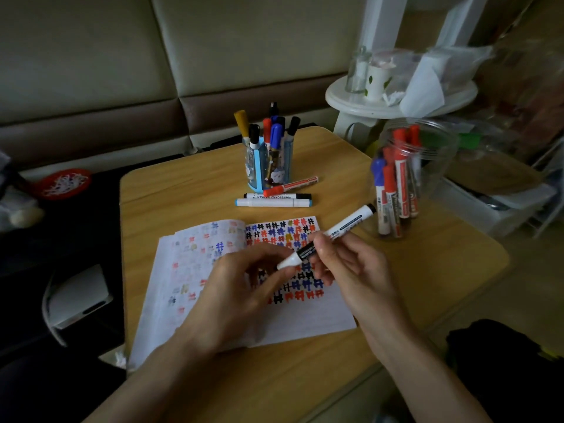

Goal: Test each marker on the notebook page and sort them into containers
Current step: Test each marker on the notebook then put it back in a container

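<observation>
Both hands hold one marker over the notebook by the table front edge — right hand fingers clamped round its barrel, left hand fingertips pinching its lower end — jar near the right edge.

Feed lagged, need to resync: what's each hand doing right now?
Left hand: pinching the marker at its lower end.
Right hand: gripping the same marker mid-barrel.

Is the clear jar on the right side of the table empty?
No, the clear jar holds several red-capped markers and a blue-capped marker standing inside it.
</observation>
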`<act>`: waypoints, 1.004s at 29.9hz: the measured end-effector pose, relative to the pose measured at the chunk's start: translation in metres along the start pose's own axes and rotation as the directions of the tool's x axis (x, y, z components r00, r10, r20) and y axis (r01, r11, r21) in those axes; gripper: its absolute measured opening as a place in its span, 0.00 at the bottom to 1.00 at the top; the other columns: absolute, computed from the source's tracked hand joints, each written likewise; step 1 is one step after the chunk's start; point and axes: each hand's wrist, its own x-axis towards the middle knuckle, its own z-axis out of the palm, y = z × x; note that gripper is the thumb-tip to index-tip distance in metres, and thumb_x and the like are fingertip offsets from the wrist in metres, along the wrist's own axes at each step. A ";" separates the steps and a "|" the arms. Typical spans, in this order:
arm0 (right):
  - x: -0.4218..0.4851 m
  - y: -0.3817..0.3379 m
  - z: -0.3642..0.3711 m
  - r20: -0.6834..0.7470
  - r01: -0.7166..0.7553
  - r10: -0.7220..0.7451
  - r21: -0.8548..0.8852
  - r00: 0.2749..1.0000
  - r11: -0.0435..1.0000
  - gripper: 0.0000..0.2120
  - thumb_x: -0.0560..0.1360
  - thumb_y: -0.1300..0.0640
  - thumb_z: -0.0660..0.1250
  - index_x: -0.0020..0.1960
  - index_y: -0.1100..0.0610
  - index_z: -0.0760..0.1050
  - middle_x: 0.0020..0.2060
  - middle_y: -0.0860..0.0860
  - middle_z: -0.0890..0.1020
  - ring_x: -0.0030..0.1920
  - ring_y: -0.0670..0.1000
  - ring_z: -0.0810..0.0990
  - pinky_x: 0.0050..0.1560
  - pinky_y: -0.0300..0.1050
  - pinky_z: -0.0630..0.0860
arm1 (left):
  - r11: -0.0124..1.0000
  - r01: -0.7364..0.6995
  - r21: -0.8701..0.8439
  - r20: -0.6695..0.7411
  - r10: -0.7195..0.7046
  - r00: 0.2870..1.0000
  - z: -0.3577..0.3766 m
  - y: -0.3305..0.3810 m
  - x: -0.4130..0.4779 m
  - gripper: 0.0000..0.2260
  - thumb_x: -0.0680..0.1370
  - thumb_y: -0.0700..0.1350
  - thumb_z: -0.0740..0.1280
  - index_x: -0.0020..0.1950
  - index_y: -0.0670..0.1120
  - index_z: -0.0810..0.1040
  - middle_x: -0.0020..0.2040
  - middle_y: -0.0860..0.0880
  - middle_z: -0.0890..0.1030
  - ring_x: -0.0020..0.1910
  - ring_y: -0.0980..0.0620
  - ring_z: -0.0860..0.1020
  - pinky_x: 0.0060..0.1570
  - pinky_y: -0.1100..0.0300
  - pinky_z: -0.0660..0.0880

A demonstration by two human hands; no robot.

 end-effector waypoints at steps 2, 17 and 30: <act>-0.001 -0.002 0.001 -0.001 -0.003 0.003 -0.017 1.000 1.000 0.11 0.78 0.52 0.70 0.52 0.60 0.83 0.40 0.58 0.84 0.39 0.49 0.81 0.42 0.38 0.79 | 1.000 0.007 -0.011 0.015 -0.007 1.000 -0.001 0.000 -0.001 0.15 0.76 0.52 0.70 0.60 0.49 0.83 0.53 0.58 0.85 0.52 0.62 0.82 0.49 0.70 0.77; -0.006 -0.004 0.004 0.042 0.083 -0.079 -0.121 0.996 0.989 0.17 0.77 0.50 0.69 0.45 0.66 0.82 0.35 0.56 0.84 0.35 0.51 0.81 0.38 0.42 0.79 | 0.941 0.175 -0.289 0.074 -0.161 0.984 -0.003 -0.005 0.002 0.09 0.78 0.48 0.70 0.49 0.47 0.88 0.41 0.46 0.86 0.41 0.47 0.84 0.46 0.52 0.82; -0.011 -0.006 0.011 -0.172 0.006 -0.018 -0.073 0.985 0.997 0.13 0.78 0.51 0.70 0.43 0.61 0.80 0.33 0.53 0.84 0.33 0.50 0.81 0.36 0.44 0.79 | 0.908 0.174 -0.381 -0.053 -0.210 0.976 0.010 -0.001 -0.005 0.10 0.73 0.46 0.72 0.53 0.52 0.86 0.48 0.55 0.88 0.49 0.52 0.86 0.49 0.61 0.82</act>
